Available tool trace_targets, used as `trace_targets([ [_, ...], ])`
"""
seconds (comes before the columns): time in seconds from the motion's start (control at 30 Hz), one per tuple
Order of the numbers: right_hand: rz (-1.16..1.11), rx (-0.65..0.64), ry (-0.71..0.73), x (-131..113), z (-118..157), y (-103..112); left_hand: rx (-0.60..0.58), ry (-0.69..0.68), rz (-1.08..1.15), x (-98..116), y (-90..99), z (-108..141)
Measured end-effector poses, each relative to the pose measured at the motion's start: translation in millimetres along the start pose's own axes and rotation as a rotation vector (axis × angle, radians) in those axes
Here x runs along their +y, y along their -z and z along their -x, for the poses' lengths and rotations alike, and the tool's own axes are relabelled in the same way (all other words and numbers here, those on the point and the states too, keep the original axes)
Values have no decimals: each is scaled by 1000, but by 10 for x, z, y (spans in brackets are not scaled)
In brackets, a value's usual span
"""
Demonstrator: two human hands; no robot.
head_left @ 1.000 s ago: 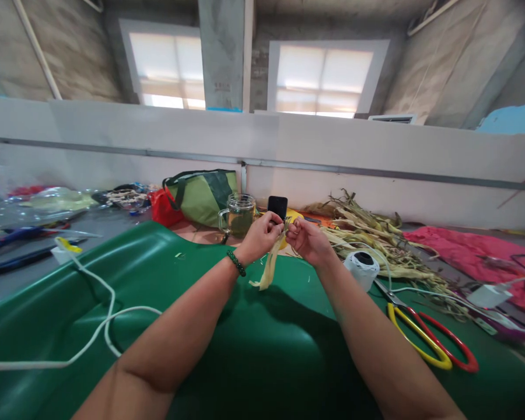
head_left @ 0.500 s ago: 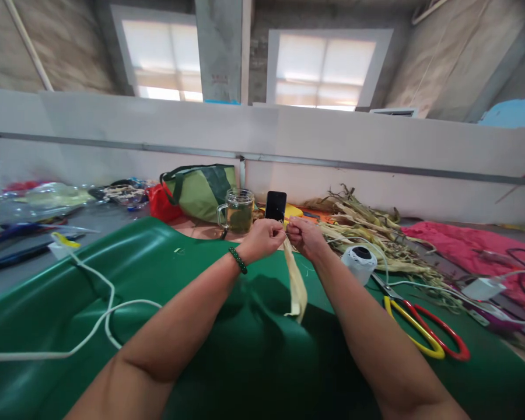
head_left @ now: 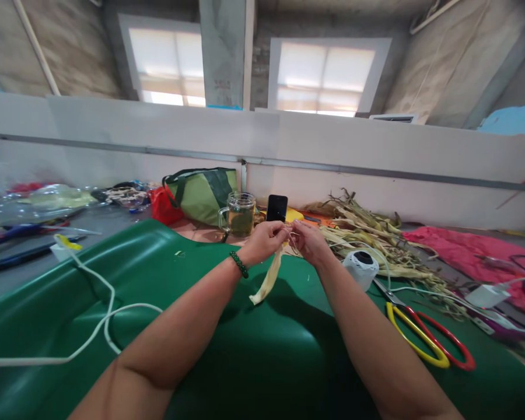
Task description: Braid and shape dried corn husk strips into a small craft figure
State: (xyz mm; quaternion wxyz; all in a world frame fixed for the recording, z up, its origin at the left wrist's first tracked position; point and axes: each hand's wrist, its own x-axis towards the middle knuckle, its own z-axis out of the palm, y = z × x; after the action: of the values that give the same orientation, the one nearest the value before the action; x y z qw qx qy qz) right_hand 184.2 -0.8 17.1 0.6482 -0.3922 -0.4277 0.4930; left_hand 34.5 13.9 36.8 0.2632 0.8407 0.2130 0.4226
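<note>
My left hand [head_left: 268,240] is closed in a pinch, its wrist wearing a green bead bracelet. From its fingertips a pale, flat corn husk strip [head_left: 269,281] hangs down and slants left over the green mat [head_left: 192,291]. Close beside it, my right hand [head_left: 310,240] is also pinched, with a thin pale strand between its fingers; whether that is thread or husk I cannot tell. The fingers partly hide the upper end of the strip. Right of my right forearm stands a spool of white thread [head_left: 359,271].
Scissors [head_left: 420,326] with yellow and red handles lie at the right, near white cables. Behind the spool is a heap of dry husks [head_left: 371,233]. A phone [head_left: 277,207], glass mug [head_left: 240,214] and green bag [head_left: 205,195] stand beyond my hands. Pink cloth [head_left: 468,251] lies far right.
The husk strip's free end has swung left and shows less length below my hands. My fingers have shifted slightly, and the view has tilted a little.
</note>
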Motion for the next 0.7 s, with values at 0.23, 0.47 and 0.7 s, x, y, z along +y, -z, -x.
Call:
trace_targets([
  [0.23,318,-298,-294,-235,151,78,13,-27,-376,-69,79,-16],
  [0.47,356,-478,-239,-330,228,113,-4,-41,-473,-86,59,-22],
  [0.7,348,-320,-145,-361,167,236,48,10,-440,-23,102,-10],
])
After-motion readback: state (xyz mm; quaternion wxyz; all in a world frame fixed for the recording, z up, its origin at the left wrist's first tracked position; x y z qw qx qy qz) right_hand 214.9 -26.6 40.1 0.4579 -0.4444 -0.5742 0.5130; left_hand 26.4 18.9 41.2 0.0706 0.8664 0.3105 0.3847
